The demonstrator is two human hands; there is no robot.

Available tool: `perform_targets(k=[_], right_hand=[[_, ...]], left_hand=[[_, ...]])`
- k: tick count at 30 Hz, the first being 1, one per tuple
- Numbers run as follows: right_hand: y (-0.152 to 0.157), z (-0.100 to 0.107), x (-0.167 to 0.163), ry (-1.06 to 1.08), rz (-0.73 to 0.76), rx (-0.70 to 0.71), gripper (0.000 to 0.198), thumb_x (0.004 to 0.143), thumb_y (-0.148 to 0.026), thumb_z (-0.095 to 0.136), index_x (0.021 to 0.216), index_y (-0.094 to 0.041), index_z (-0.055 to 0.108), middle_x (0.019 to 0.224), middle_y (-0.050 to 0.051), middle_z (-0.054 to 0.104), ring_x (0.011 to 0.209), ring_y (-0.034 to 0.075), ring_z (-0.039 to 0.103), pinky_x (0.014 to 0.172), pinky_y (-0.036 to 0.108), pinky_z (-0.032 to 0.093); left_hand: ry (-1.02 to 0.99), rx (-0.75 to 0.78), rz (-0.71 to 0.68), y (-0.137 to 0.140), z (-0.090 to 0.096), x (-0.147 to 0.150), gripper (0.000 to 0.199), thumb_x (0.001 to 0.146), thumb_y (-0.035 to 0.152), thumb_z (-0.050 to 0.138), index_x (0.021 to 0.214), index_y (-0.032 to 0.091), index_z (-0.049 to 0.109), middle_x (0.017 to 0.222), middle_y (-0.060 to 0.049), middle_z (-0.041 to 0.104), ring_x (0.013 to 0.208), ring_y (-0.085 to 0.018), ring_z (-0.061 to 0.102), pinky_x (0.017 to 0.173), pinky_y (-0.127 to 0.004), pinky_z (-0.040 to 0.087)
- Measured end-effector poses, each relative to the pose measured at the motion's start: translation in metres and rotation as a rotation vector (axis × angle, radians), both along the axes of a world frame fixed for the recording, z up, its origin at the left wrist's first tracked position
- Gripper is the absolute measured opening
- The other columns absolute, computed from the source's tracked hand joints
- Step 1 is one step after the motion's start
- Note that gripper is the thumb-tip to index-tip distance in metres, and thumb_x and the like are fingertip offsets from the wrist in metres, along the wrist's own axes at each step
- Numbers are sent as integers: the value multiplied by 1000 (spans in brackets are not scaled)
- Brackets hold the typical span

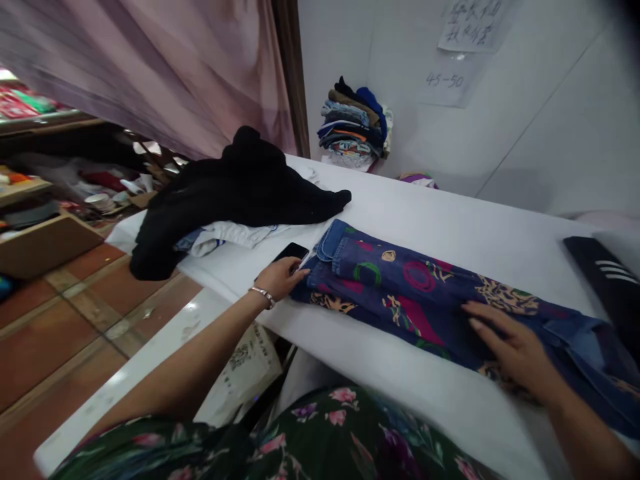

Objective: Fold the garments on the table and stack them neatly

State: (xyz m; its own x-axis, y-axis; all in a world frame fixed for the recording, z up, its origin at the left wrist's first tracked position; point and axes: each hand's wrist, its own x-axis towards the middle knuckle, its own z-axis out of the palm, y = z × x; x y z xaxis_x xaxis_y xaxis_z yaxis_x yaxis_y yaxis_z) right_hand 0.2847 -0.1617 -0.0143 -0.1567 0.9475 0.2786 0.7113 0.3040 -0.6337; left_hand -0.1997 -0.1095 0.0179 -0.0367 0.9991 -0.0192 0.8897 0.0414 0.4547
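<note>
A pair of dark blue patterned jeans (pixel 370 293), printed with pink, green and tan shapes, lies lengthwise across the white table. My left hand (pixel 278 279), with a bracelet at the wrist, is closed at the leg-hem end, thumb and fingers pinching the edge of the cloth. Just beyond those fingers lies a black phone (pixel 293 251), partly hidden. My right hand (pixel 517 347) rests on the jeans farther right, fingers stretched out and palm down. The far right end of the jeans runs toward the frame edge.
A black garment (pixel 240 183) is heaped over white clothing (pixel 230 235) at the table's left. Folded clothes (pixel 354 123) are stacked by the wall. Dark striped clothing (pixel 603 273) lies at right. The white table (pixel 480 223) borders a tiled floor (pixel 45 340).
</note>
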Motion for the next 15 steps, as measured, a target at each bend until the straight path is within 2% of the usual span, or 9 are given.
perform_targets(k=[2,4,6,8,10,12,15], right_hand=[[-21,-7,-26,-35,179,9,34,85,-39,56,118,-45,59,123,-3,65,119,29,58,103,50,48],[-32,-16,-40,-122,284,38,47,85,-38,58,128,-52,49,127,-4,62,122,31,56,101,54,49],[-35,-24,-44,-203,313,74,57,85,-39,59,136,-54,38,128,-3,61,121,31,57,99,55,51],[-34,-29,-46,-244,304,114,60,86,-38,57,139,-52,34,126,-1,63,118,31,59,96,54,53],[-34,-30,-47,-275,294,154,54,88,-37,56,138,-47,39,124,2,64,115,30,61,95,53,54],[-33,-30,-50,-311,283,192,43,89,-37,54,132,-38,50,121,5,65,111,30,62,93,51,55],[-30,-28,-56,-332,264,203,32,91,-39,52,118,-27,63,116,9,67,105,28,64,89,47,56]], left_hand=[[16,-20,40,-14,-8,3,46,84,54,53,114,21,63,97,-6,70,83,-22,64,71,-29,44],[7,-22,71,-20,-13,9,51,85,57,51,117,19,62,96,-8,70,85,-23,64,72,-30,45],[4,-25,93,-20,-13,16,55,84,61,49,116,18,63,93,-10,69,88,-26,64,73,-31,46],[17,-31,101,-18,-13,22,58,82,64,51,117,18,63,92,-10,69,92,-28,63,77,-33,46],[53,-18,92,-16,-12,26,58,80,62,56,117,19,64,89,-10,69,98,-31,61,81,-36,46],[77,25,77,-15,-12,29,50,80,56,60,114,20,66,86,-9,68,100,-31,60,86,-38,44],[40,113,86,-14,-12,31,31,82,41,61,105,22,70,85,-7,67,92,-25,62,88,-37,44]])
